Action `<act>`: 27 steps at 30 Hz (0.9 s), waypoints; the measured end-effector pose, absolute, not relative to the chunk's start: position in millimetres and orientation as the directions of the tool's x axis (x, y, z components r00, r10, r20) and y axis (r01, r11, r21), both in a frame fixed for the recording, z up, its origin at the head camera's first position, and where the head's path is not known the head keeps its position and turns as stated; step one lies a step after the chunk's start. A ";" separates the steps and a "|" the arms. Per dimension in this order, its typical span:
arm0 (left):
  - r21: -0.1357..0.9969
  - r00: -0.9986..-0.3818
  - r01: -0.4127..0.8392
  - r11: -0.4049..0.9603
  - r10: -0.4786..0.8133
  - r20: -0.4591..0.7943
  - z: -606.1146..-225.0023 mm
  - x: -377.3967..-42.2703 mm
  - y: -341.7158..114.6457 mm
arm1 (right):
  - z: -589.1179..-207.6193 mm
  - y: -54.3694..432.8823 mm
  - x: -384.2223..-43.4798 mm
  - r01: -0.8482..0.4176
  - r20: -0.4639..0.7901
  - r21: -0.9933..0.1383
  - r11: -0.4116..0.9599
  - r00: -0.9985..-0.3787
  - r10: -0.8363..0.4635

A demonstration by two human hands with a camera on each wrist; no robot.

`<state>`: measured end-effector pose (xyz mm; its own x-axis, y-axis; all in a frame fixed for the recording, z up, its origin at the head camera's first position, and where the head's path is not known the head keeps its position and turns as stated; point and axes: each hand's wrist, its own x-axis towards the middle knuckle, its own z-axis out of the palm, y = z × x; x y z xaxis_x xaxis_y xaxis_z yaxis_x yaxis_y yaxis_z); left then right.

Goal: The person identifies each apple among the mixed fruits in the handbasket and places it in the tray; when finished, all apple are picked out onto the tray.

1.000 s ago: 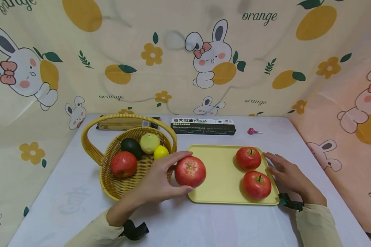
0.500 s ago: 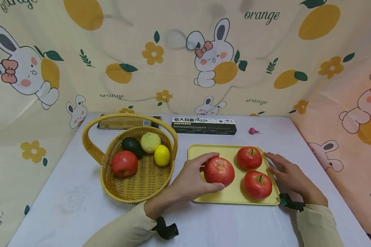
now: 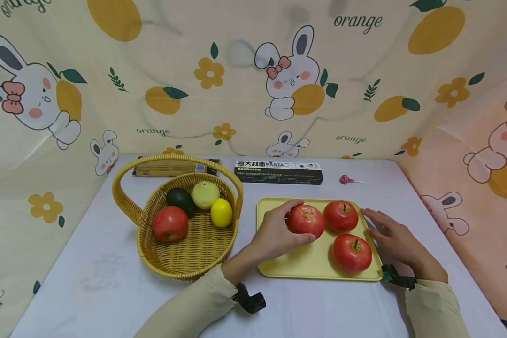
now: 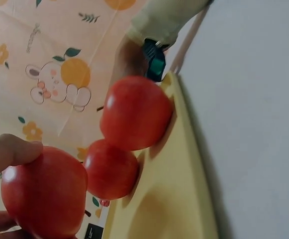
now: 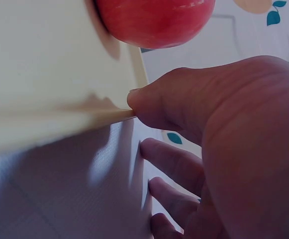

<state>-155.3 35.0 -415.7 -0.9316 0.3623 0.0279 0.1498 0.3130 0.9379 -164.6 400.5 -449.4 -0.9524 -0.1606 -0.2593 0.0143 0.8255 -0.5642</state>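
Note:
In the head view, my left hand (image 3: 274, 232) grips a red apple (image 3: 307, 220) between thumb and fingers over the yellow tray (image 3: 287, 265). The left wrist view shows this held apple (image 4: 47, 194) with a gap and a shadow on the tray below it. Two more red apples, one at the back (image 3: 341, 216) and one at the front (image 3: 351, 253), sit on the tray's right part. My right hand (image 3: 395, 241) lies at the tray's right edge, fingers extended. In the right wrist view its thumb (image 5: 159, 99) touches the tray rim while the fingertips rest on the table.
Left of the tray stands a wicker basket (image 3: 194, 253) with a raised handle. Inside are a red apple (image 3: 170, 224), a dark green fruit (image 3: 180, 202), a pale round fruit (image 3: 205, 195) and a lemon (image 3: 221, 212). Behind lie a noodle pack (image 3: 169, 167), a pasta box (image 3: 279, 172) and a lollipop (image 3: 345, 179).
My left hand has carried the apple rightward from beside the basket, then slightly back over the tray beside the rear apple. My right hand has stayed at the tray edge.

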 end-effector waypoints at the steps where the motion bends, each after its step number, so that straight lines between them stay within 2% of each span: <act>1: 0.937 -0.933 0.146 0.318 0.358 0.024 -416.6 -158.2 36.5 | -449.4 400.3 -164.4 0.014 -0.259 -0.565 0.825 -0.952 -0.161; 15: 0.938 -0.944 0.041 0.343 0.322 -0.076 -443.4 -189.5 61.3 | -450.5 399.2 -164.9 0.028 -0.269 -0.557 0.830 -0.952 -0.148; 27: 0.906 -0.954 0.068 0.418 0.292 -0.063 -451.6 -194.3 73.2 | -451.6 401.0 -164.0 0.034 -0.271 -0.556 0.831 -0.952 -0.142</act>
<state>-194.3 73.2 -451.6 -0.9544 0.2917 -0.0632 0.0678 0.4179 0.9059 -164.0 401.0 -451.6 -0.9520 -0.1423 -0.2709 0.0339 0.8307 -0.5557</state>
